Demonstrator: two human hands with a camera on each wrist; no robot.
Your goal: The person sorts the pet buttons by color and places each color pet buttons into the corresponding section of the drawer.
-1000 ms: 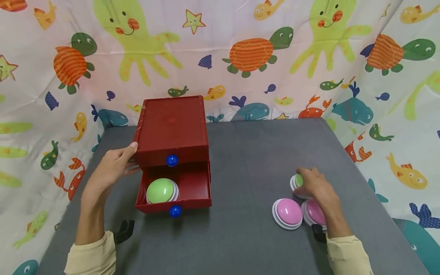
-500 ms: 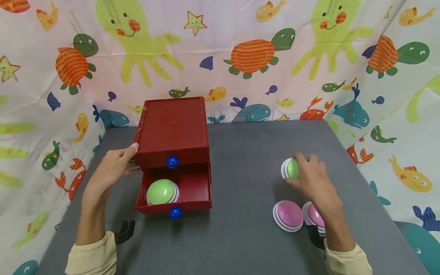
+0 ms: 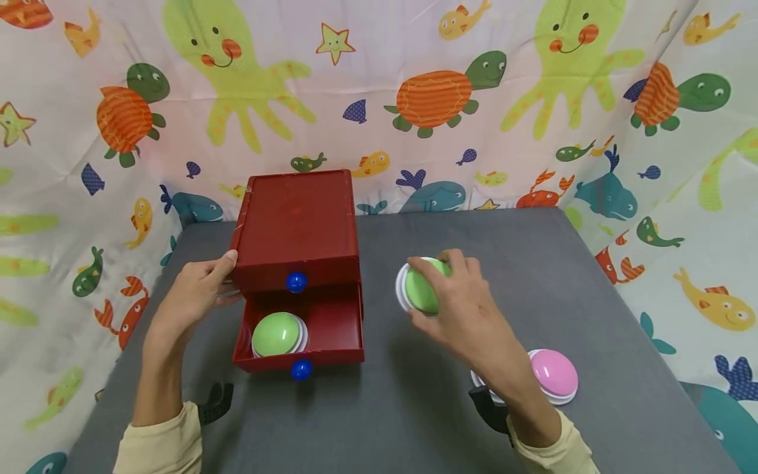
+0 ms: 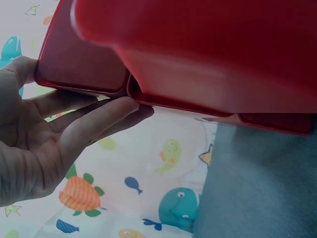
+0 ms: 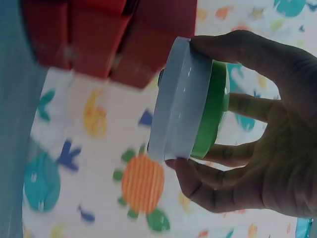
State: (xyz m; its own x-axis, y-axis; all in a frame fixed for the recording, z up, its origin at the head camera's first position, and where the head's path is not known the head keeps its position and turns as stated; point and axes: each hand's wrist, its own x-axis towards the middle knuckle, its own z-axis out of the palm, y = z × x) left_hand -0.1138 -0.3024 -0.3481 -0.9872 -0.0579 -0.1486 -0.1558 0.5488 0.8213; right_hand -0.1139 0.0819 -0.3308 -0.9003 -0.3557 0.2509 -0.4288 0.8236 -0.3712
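A red two-drawer box (image 3: 299,217) stands at left, its lower drawer (image 3: 339,356) pulled out. A green push button (image 3: 276,334) with a white base lies inside that drawer, towards its left. My left hand (image 3: 192,289) grips the box's left side at the front corner, thumb on the upper edge, fingers (image 4: 99,119) along the underside in the left wrist view. My right hand (image 3: 464,306) holds a second green push button (image 3: 422,293) above the table, right of the box. In the right wrist view, thumb and fingers pinch its white base (image 5: 173,109).
On the grey table (image 3: 379,421), a pink push button (image 3: 555,372) sits at right. Another white-based button (image 3: 477,380) is mostly hidden beneath my right wrist. Blue knobs (image 3: 302,370) stick out from the drawer fronts. A sea-animal curtain (image 3: 379,92) hangs around the table.
My right hand has lifted the green button off the table beside the pink ones and carried it left towards the red box. My left hand stays where it was.
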